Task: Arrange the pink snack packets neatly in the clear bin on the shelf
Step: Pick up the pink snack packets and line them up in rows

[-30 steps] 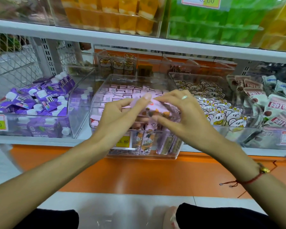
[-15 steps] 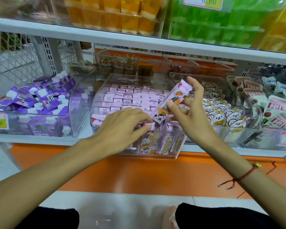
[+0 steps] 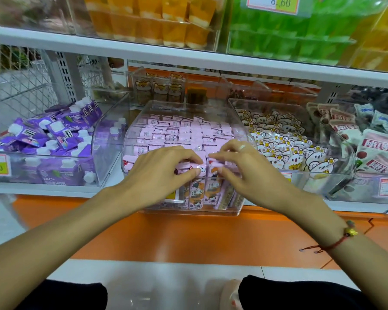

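Two hands in view, both at the front of the clear bin (image 3: pixel 130 139) on the shelf (image 3: pixel 54 190). Left hand (image 3: pixel 159 173): fingers curled shut, pinching the top edge of a pink snack packet (image 3: pixel 196 189) in the front row. Right hand (image 3: pixel 244 173): fingers likewise closed on packet tops just beside the left hand's; which single packet it holds cannot be told. One ring on the right hand, one red string bracelet (image 3: pixel 336 242) on the right wrist.

Pink snack packets (image 3: pixel 179 133): too many for an exact count. They stand upright in rows that fill the bin from back to front, crimped top edges up. About four front-row faces show through the bin's front wall: tall narrow sachets, pink with an orange panel, cartoon figures and white lettering.

Four product bins in this row. The left one holds purple drink pouches (image 3: pixel 61 135) with white caps, loosely piled. Just right of the clear bin sit white cartoon-animal packets (image 3: pixel 285 151), densely packed. The far right bin holds white-and-maroon packets (image 3: pixel 376 151). The upper shelf carries orange cups (image 3: pixel 148 21) and green packs (image 3: pixel 285 39), and one price tag (image 3: pixel 276 3) reads 8.60.
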